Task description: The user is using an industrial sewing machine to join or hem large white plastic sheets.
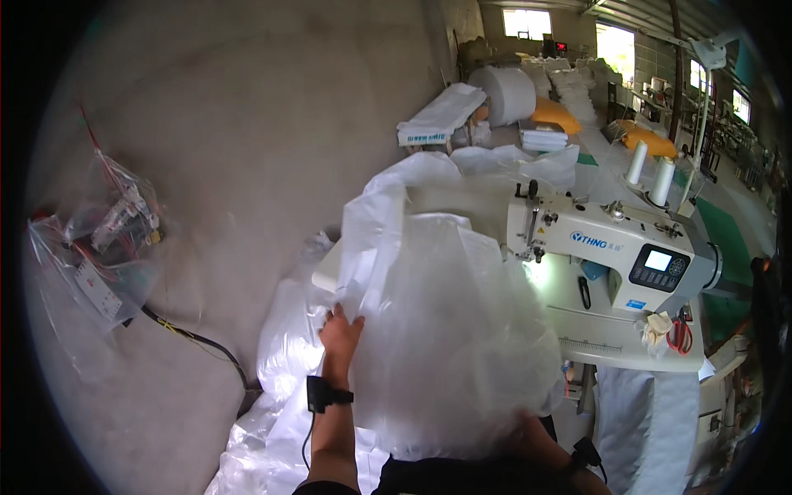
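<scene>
A large translucent white sheet [466,322] fills the middle of the view, just below the clock's centre, and lies partly over a pale surface [568,320]. Taking that sheet as the dial, the left hand [340,332] is at 9 o'clock, its back upward and its fingers [337,313] slightly parted against the sheet's edge; whether they pinch the material I cannot tell. A black band [327,394] circles that wrist, and shiny plastic sheeting [285,351] bulges from the hand toward 7 and 8 o'clock. The right hand [526,427] is at 5 o'clock, dim and mostly veiled by the sheet's lower edge, so how far its fingers are open, and what they hold, cannot be told. At 2 o'clock stands a white sewing machine [606,239] with a lit display and a lamp glowing at its needle end. From the machine, two white thread cones [662,181] rise at 1 o'clock, a black cutter [584,292] lies between 6 and 7, and red-handled scissors [680,337] rest at 5 beside a crumpled pale scrap [657,327]. A big white roll [505,95] sits at 11 o'clock from it, near an orange sack [557,115].
</scene>
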A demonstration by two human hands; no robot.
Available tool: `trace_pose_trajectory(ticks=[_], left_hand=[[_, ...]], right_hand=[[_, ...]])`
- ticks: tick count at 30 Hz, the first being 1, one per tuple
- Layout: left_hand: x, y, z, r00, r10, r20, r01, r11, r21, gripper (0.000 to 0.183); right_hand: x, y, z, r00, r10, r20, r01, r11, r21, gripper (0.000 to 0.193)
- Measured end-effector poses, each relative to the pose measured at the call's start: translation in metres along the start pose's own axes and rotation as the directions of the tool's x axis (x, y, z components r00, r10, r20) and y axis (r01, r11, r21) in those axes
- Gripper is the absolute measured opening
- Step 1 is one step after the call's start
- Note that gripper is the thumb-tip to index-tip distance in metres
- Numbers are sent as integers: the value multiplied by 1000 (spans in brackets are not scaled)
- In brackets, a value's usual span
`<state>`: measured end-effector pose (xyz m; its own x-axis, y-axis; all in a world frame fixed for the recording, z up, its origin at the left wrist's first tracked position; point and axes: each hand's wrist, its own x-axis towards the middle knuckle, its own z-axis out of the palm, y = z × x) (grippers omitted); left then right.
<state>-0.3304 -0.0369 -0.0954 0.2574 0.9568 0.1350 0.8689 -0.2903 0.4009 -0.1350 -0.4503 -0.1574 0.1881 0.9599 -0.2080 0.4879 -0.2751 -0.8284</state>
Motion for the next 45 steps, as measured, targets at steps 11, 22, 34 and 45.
trace_pose_trajectory(ticks=[11, 22, 34, 45], left_hand=[[19, -34, 127, 991, 136, -2, -134, 973, -188, 53], [143, -184, -154, 801, -265, -537, 308, 951, -10, 51], [137, 44, 49, 910, 379, 167, -411, 874, 259, 59], [247, -1, 160, 750, 587, 305, -660, 639, 395, 55]], right_hand=[[4, -19, 1, 884, 425, -195, -200, 720, 665, 27], [144, -17, 83, 986, -45, 160, -150, 180, 972, 39], [131, -5, 94, 968, -140, 210, -5, 822, 570, 40], [124, -1, 92, 935, 211, 285, -327, 823, 464, 45]])
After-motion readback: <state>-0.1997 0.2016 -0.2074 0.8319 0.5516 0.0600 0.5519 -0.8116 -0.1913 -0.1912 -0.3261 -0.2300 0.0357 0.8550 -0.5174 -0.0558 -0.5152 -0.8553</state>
